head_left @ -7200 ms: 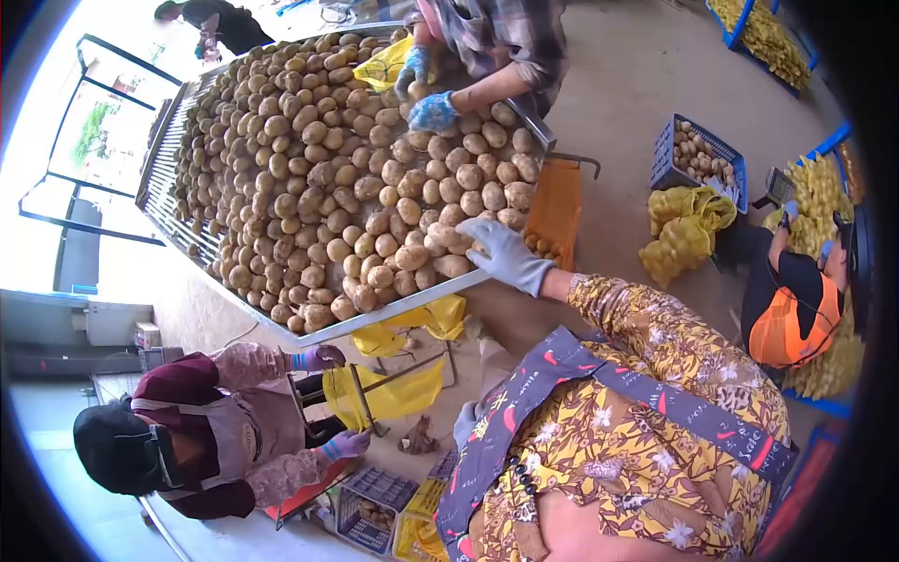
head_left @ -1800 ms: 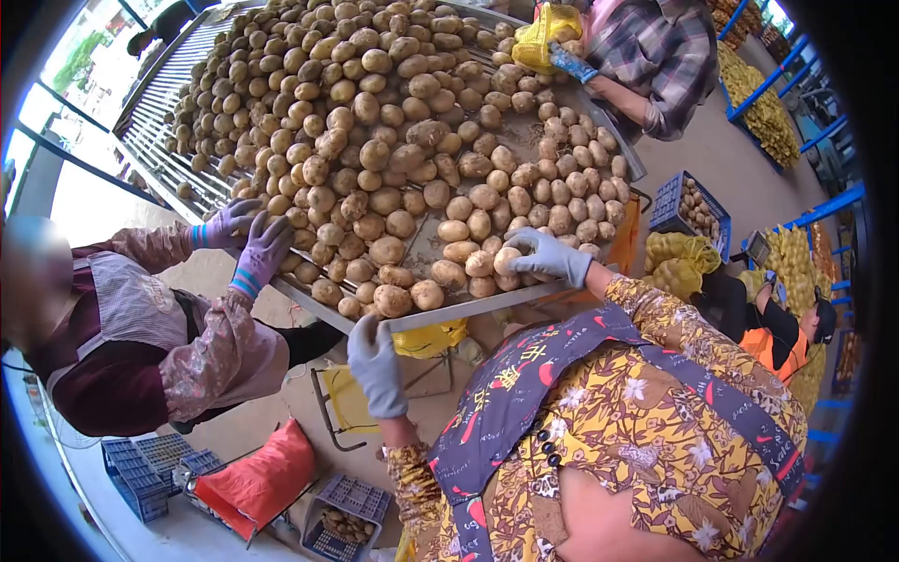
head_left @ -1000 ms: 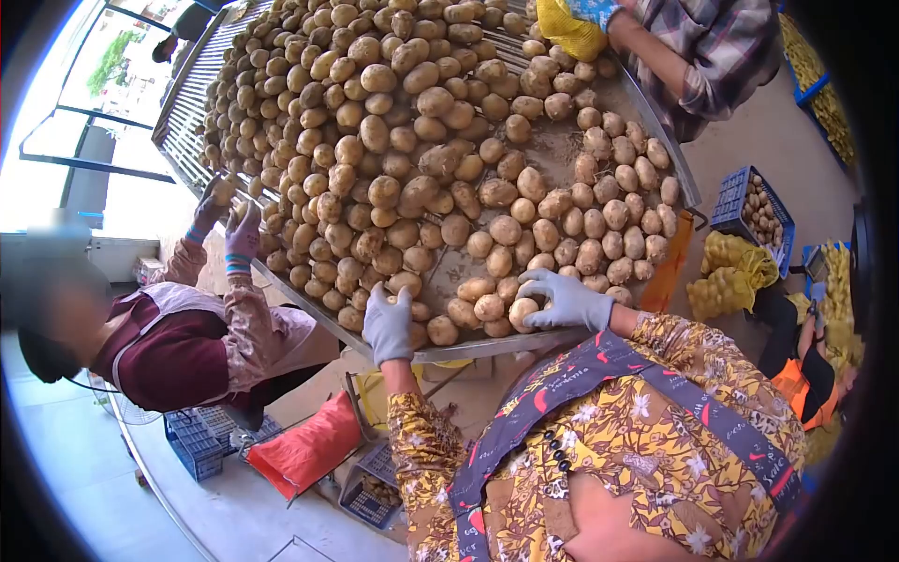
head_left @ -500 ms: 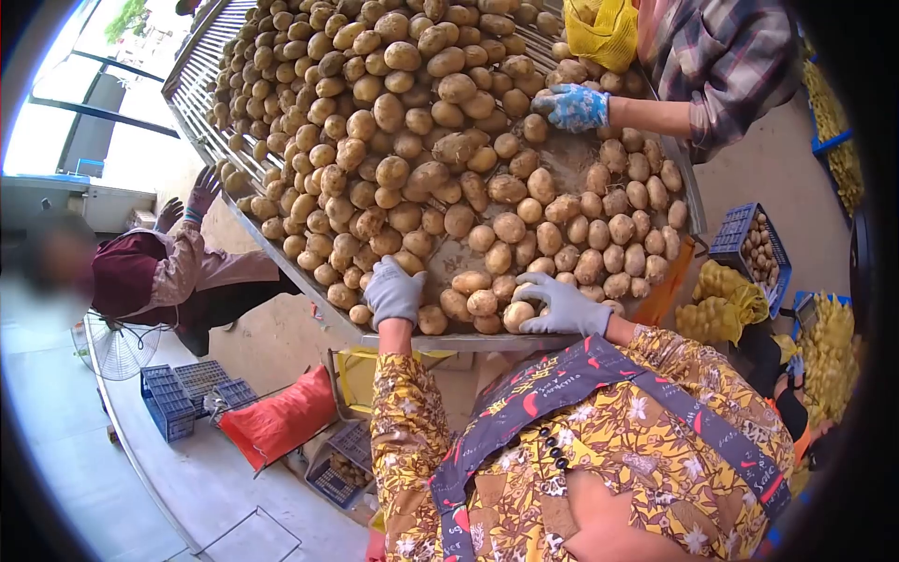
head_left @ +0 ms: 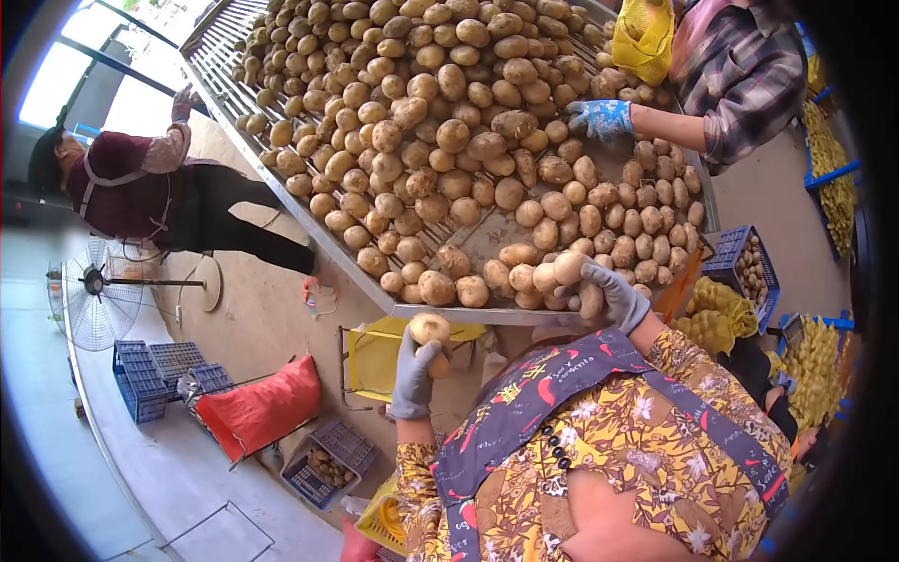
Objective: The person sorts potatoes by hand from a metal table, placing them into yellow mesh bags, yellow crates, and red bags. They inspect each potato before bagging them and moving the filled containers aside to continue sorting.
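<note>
The left hand (head_left: 415,370) has its grip clenched around potatoes (head_left: 430,330) below the worktop (head_left: 449,314); the right hand (head_left: 613,292) seemingly grasps a potato (head_left: 569,268) at its near edge.

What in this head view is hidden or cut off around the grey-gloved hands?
- Left grey-gloved hand: a second potato under the top tan potato, mostly covered by fingers.
- Right grey-gloved hand: palm side hidden behind potatoes.
- Yellow mesh bag: contents hidden by metal sorting table.

Left grip (head_left: 415,370), gloved, is raised with fingers curled closed; right grip (head_left: 609,292) reaches forward, fingers bent.
</note>
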The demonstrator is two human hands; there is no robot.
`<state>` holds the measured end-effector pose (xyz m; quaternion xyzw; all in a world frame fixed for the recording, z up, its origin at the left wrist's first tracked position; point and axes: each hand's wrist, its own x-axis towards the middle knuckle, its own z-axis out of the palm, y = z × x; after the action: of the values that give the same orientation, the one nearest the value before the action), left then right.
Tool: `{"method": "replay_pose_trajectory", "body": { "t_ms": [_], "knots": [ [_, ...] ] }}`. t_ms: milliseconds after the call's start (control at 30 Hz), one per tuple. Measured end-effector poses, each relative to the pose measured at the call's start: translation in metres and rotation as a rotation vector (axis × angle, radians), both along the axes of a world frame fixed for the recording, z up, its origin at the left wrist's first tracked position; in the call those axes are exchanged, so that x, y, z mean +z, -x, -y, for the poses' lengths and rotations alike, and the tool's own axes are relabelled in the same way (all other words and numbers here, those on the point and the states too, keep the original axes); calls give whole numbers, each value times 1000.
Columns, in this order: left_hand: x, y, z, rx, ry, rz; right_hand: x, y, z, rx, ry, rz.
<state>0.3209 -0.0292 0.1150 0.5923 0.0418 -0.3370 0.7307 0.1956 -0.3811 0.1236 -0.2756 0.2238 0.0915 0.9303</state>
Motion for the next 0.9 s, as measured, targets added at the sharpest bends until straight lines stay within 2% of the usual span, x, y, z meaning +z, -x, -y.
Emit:
{"method": "replay_pose_trajectory", "body": {
  "t_ms": [33,67,167,200,233,300,333,367,400,433,467,500,567,633,667,700,733,767,833,867,900],
  "knots": [
    [-14,15,-21,45,15,-22,0,-3,-9,4,-162,0],
    [-13,26,-35,92,52,-86,-5,-10,-16,109,-179,37],
    [-41,53,-90,237,164,-95,-2,-46,-69,259,20,111],
    [-50,59,-100,309,113,-85,9,-59,-90,342,-37,61],
    [-51,61,-110,327,111,-91,17,-69,-117,356,181,139],
    [-52,59,-125,380,52,-99,28,-96,-170,437,-104,-60],
    [-54,58,-133,378,69,-122,23,-108,-193,510,-80,-28],
    [-57,56,-141,383,64,-124,11,-118,-212,576,-52,8],
    [-60,52,-148,394,36,-159,-26,-125,-226,712,-201,-44],
    [-64,47,-152,394,11,-195,-54,-128,-256,698,-207,-97],
    [-70,47,-160,442,15,-250,-60,-133,-274,705,-155,-75],
    [-96,44,-177,474,12,-299,-70,-138,-296,652,-196,-168],
    [-94,38,-185,584,52,-371,-93,-142,-316,691,-91,-135],
    [-72,26,-178,561,78,-353,-71,-151,-315,777,139,-106],
    [-67,24,-175,559,-199,-228,-75,-145,-309,745,389,17],
    [-66,23,-176,551,-474,-94,-61,-144,-298,731,394,15],
    [-91,22,-188,462,-718,214,-48,-144,-284,615,813,317],
    [-88,14,-186,454,-712,218,-34,-147,-268,468,1223,621],
    [-70,-2,-173,379,-601,288,-26,-159,-231,244,1815,840],
    [-50,-15,-152,353,-606,366,-31,-160,-213,234,1820,828],
    [-36,-27,-133,340,-603,372,-41,-160,-196,289,1988,803]
  ]
}}
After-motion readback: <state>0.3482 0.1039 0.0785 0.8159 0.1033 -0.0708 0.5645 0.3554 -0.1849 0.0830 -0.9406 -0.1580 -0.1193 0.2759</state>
